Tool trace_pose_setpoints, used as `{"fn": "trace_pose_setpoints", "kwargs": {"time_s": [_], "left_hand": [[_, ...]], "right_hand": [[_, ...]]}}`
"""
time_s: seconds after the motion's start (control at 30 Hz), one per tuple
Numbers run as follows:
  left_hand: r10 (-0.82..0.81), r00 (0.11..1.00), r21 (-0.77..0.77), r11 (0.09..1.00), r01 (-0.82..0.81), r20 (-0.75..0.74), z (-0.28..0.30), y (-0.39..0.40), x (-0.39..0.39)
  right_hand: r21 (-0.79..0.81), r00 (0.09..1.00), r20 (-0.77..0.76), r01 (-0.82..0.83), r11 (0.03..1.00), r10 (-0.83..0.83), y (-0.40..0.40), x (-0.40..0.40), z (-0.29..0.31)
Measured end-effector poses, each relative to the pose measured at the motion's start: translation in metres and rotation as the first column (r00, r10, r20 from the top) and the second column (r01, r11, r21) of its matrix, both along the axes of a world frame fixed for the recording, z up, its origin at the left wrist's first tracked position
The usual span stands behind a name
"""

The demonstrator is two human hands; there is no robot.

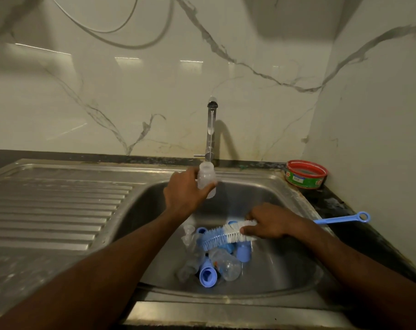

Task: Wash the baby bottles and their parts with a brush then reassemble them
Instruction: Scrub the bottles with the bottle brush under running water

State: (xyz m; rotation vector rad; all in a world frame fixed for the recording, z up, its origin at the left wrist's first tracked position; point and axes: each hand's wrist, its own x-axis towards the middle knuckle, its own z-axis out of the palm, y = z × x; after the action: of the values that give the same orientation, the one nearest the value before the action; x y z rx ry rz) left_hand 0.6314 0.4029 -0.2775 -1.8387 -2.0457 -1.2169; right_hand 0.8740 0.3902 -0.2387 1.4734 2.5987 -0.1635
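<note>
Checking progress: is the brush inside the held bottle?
No, the brush lies in the right hand over the sink, apart from the bottle.

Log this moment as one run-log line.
left hand: holds bottle under tap | right hand: grips brush | parts: in sink

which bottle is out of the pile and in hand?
The small frosted bottle, gripped upright by the left hand under the tap. The clear bottle lies on its side in the sink among blue parts.

left hand (185,190): fingers curled, gripping | right hand (268,222): fingers curled, gripping
</note>
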Motion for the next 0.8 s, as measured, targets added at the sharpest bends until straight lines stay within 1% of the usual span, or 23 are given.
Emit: {"fn": "trace_pose_setpoints", "kwargs": {"time_s": [0.07, 0.1, 0.13, 0.2, 0.23, 0.3, 0.33, 0.43, 0.47, 0.53, 0.57, 0.63, 0.67, 0.77, 0.8], "left_hand": [[-0.010, 0.998, -0.108, 0.994, 0.003, -0.070, -0.0016, -0.0016, 0.0022], [-0.016, 0.996, -0.129, 0.992, 0.004, -0.091, -0.0028, -0.0021, 0.0017], [-0.015, 0.997, -0.107, 0.994, 0.007, -0.078, -0.0034, -0.0018, 0.0006], [-0.006, 1.000, -0.007, 1.000, 0.006, -0.002, -0.0020, 0.0001, -0.0025], [-0.007, 1.000, -0.010, 1.000, 0.007, 0.013, -0.0013, -0.0009, -0.0034], [-0.020, 0.999, -0.124, 0.992, 0.015, -0.045, -0.0054, -0.0023, -0.0052], [-0.027, 0.998, -0.141, 0.990, 0.020, -0.053, -0.0067, -0.0024, -0.0058], [-0.005, 1.000, -0.029, 1.000, 0.006, 0.013, -0.0062, 0.0008, -0.0051], [-0.013, 1.000, -0.041, 0.999, 0.013, 0.001, -0.0055, 0.0006, -0.0035], [-0.038, 0.997, -0.116, 0.993, 0.029, -0.071, -0.0060, -0.0002, -0.0009], [-0.041, 0.997, -0.100, 0.994, 0.034, -0.070, -0.0046, 0.0002, -0.0007], [-0.039, 0.999, 0.002, 0.999, 0.039, 0.016, 0.0010, -0.0007, -0.0009], [-0.046, 0.998, 0.013, 0.999, 0.045, 0.045, 0.0024, -0.0017, -0.0011], [-0.071, 0.997, -0.171, 0.983, 0.065, -0.031, -0.0058, -0.0038, -0.0023], [-0.071, 0.997, -0.160, 0.985, 0.067, -0.018, -0.0069, -0.0041, -0.0021]], "right_hand": [[-0.002, 1.000, -0.005, -0.001, 1.000, 0.001, -0.0009, 0.0001, 0.0000], [-0.005, 1.000, -0.005, 0.000, 1.000, 0.000, -0.0012, 0.0003, 0.0001], [-0.008, 1.000, -0.007, 0.002, 1.000, -0.002, -0.0014, 0.0004, 0.0005], [-0.014, 1.000, -0.017, 0.003, 1.000, -0.004, -0.0017, 0.0010, 0.0012], [-0.016, 1.000, -0.022, 0.004, 1.000, -0.004, -0.0021, 0.0009, 0.0009], [-0.018, 1.000, -0.027, 0.003, 1.000, -0.004, -0.0021, 0.0000, -0.0002], [-0.021, 1.000, -0.030, 0.005, 1.000, -0.006, -0.0020, 0.0000, -0.0002], [-0.025, 1.000, -0.023, 0.001, 1.000, -0.002, -0.0025, -0.0001, -0.0002], [-0.024, 1.000, -0.023, -0.004, 1.000, 0.003, -0.0028, -0.0001, -0.0002], [-0.026, 1.000, -0.024, -0.006, 1.000, 0.006, -0.0031, -0.0004, -0.0004], [-0.026, 1.000, -0.021, -0.006, 1.000, 0.005, -0.0028, -0.0009, -0.0002], [-0.029, 1.000, -0.020, -0.002, 1.000, 0.001, -0.0020, -0.0015, -0.0001], [-0.032, 1.000, -0.026, 0.002, 0.999, -0.002, -0.0022, -0.0015, -0.0005], [-0.026, 1.000, -0.026, -0.009, 1.000, 0.009, -0.0019, -0.0014, -0.0004], [-0.029, 1.000, -0.024, -0.010, 1.000, 0.010, -0.0015, -0.0015, -0.0002]]}}
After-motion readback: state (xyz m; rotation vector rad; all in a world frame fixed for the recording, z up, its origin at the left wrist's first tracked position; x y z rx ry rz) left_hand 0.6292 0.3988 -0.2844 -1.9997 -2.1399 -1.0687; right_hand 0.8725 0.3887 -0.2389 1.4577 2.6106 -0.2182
